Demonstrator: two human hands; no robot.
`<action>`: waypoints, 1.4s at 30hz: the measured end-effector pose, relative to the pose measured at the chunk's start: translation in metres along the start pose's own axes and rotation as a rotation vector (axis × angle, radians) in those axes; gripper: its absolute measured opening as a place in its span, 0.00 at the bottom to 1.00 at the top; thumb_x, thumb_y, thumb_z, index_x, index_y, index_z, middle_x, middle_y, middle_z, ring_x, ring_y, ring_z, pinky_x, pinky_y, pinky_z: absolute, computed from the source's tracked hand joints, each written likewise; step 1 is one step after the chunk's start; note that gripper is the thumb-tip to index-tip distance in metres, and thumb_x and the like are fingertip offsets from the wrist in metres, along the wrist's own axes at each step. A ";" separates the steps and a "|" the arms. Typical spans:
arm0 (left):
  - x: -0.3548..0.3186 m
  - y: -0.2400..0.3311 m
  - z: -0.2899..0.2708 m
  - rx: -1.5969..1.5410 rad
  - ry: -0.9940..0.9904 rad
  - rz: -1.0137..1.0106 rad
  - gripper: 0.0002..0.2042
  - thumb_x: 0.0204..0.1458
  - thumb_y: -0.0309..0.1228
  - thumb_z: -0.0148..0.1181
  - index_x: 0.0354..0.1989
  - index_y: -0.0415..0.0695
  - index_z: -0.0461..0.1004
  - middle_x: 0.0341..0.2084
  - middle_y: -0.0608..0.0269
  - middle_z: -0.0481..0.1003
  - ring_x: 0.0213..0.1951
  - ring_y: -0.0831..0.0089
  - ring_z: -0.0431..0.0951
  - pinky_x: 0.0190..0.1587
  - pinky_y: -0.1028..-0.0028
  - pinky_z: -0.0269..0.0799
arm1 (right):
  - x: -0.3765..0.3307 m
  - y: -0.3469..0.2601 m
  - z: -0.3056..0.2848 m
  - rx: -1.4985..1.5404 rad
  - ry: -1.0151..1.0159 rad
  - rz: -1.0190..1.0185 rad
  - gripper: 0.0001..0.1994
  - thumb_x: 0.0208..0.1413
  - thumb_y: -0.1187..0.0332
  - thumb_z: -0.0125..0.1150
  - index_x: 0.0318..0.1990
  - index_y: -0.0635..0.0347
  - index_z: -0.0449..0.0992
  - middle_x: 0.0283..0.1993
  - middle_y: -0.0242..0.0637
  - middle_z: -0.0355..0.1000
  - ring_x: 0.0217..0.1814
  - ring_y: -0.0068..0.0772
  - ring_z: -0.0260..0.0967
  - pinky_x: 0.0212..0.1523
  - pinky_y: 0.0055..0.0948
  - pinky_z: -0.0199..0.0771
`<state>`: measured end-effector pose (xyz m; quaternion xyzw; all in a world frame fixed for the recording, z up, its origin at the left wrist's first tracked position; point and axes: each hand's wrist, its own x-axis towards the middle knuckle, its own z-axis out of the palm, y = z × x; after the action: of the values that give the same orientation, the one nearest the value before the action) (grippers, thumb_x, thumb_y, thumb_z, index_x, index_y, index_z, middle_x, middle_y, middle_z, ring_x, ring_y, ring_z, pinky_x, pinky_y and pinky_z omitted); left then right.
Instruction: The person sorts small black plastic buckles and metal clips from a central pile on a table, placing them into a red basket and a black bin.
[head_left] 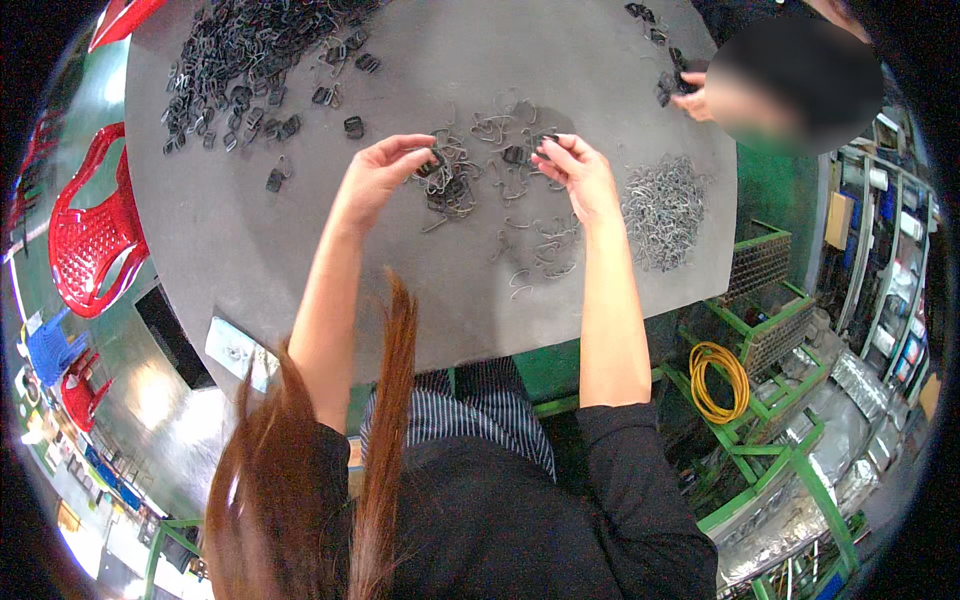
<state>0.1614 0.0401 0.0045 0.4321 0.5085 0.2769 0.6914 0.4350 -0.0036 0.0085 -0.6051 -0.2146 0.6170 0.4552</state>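
Note:
My left hand (385,172) is closed in a pinch, with a small black buckle (431,160) at its fingertips. Just under those fingers lies a small heap of black buckles with bent wire hooks (455,190). Facing it, my right hand (582,178) pinches a small dark piece (547,143), too small to name with certainty. Beside the right fingertips, a loose black buckle (514,155) rests on the grey table (300,225). Loose wire hooks (555,245) are scattered between and below my hands.
A large pile of black buckles (235,60) covers the far left. Right of my right forearm is a heap of wire hooks (663,215). At the far right, another person's hand (693,98) handles black pieces. A red chair (97,225) stands left; a yellow coil (720,382) hangs right.

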 end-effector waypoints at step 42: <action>-0.045 -0.034 0.041 0.913 0.292 0.174 0.10 0.45 0.33 0.60 0.37 0.48 0.74 0.30 0.59 0.76 0.35 0.59 0.77 0.36 0.65 0.71 | -0.031 0.047 0.039 -0.220 -0.202 0.116 0.10 0.46 0.68 0.64 0.34 0.60 0.71 0.29 0.31 0.69 0.29 0.20 0.66 0.20 0.19 0.63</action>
<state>0.1837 -0.0256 0.0001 0.6889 0.6317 0.1401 0.3269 0.3799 -0.0411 -0.0057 -0.5977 -0.2901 0.6727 0.3257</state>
